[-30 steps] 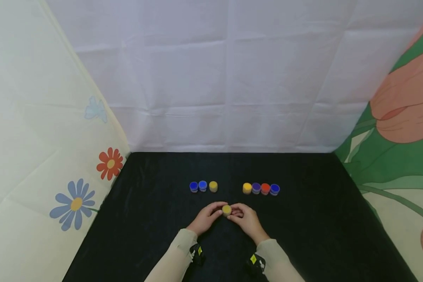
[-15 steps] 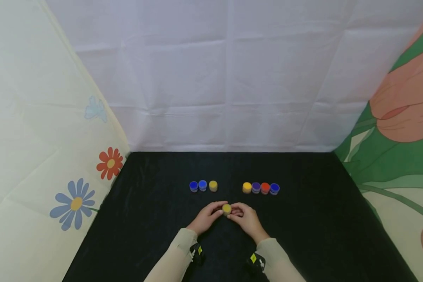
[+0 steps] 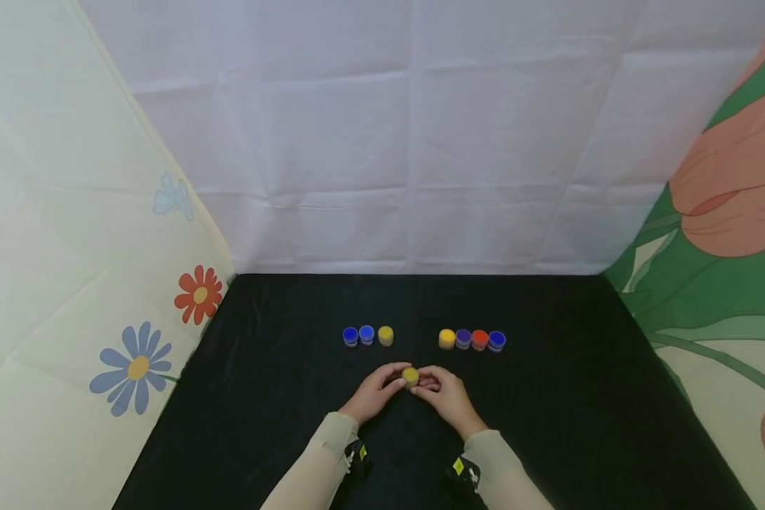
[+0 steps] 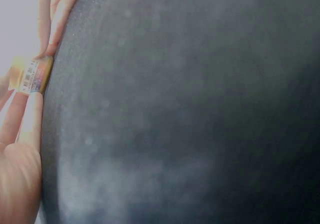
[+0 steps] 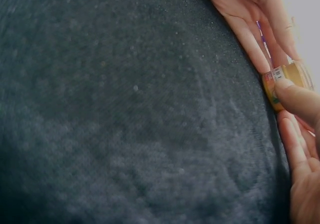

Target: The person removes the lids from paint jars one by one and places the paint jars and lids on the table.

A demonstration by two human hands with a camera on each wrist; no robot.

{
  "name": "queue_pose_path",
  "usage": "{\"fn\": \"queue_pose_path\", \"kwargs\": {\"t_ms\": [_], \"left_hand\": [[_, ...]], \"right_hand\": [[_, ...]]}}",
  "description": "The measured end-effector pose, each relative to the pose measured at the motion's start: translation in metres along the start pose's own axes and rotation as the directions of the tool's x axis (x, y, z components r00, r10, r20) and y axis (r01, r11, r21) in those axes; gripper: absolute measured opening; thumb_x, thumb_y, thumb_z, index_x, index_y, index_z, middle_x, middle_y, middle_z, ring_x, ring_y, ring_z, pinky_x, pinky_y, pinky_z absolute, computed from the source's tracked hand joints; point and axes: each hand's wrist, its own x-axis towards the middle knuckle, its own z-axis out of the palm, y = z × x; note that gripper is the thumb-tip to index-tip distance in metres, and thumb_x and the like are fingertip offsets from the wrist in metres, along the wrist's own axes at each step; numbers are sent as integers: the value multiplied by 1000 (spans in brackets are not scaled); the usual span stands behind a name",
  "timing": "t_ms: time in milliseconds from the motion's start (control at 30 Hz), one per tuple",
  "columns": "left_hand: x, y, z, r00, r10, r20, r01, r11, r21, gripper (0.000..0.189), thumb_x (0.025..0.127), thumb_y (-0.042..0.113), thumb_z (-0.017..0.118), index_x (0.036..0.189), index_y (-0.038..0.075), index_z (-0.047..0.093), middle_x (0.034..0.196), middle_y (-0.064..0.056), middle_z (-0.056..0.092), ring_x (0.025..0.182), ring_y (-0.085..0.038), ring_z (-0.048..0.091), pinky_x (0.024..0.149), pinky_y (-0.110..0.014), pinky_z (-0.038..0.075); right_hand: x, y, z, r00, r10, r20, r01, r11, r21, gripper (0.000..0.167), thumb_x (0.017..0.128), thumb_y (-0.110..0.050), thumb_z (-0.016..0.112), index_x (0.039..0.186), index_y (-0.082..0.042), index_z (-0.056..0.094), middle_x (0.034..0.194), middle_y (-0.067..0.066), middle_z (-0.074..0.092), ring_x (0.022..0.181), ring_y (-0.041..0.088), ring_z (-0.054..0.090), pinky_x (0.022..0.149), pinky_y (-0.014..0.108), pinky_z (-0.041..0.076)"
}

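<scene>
Yellow labelled jar (image 3: pixel 411 377), pinched between both hands (image 3: pixel 376 392) (image 3: pixel 449 402), contents unclear, three jars (image 3: pixel 366 336) beyond left, four jars (image 3: pixel 463 340) beyond right

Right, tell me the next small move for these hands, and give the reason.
Probably move the held jar forward, just right of the dull-yellow jar: the left hand and right hand both hold it, its top looks alike, and a gap lies there before the bright-yellow jar.
</scene>
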Motion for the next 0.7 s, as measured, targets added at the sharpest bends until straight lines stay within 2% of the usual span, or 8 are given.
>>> {"fn": "queue_pose_path", "kwargs": {"t_ms": [267,500,700], "left_hand": [[1,3,1,1000,7,-11,-7,1000,-2,29,106,25,55,133,16,61,128,1,65,120,-17,59,106,-42,44],[1,4,3,999,-14,-37,13,1000,-26,26,105,27,57,128,16,61,125,0,66,118,-19,62,103,-42,47],[-1,0,4,997,5,-71,-12,996,-93,29,104,24,59,131,11,60,127,-4,66,120,-22,62,101,-38,49]], "right_hand": [[-1,-2,0,1000,5,-5,-5,1000,-7,23,84,2,80,105,-1,71,94,4,70,85,17,69,78,28,58],[0,-1,0,1000,-9,1,9,1000,-9,23,84,2,80,106,-1,71,95,5,70,85,17,69,78,26,57],[0,0,0,1000,-11,-1,11,1000,-10,24,84,1,80,106,-2,71,95,5,70,85,16,69,78,26,57]]}}
